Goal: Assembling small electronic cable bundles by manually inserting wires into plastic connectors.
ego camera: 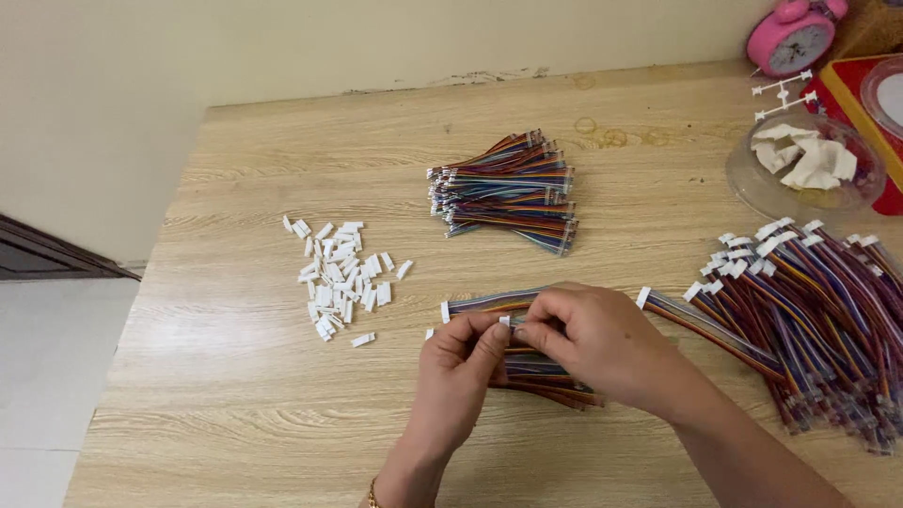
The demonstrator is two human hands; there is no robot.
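Observation:
My left hand (458, 369) and my right hand (594, 337) meet at the front middle of the wooden table (235, 395). Between their fingertips they pinch a small white plastic connector (504, 321) on the end of a multicoloured ribbon wire. Under the hands lies a small bunch of the same wires (536, 369), a few with white ends showing to the left (445, 310). A scattered pile of loose white connectors (340, 275) lies to the left of the hands.
A stacked bundle of coloured wires (508, 191) sits at the table's middle back. A large heap of wires with white connectors (809, 310) fills the right side. A clear dish of white scraps (809, 162), a pink alarm clock (792, 38) and a red box (851, 89) stand at back right.

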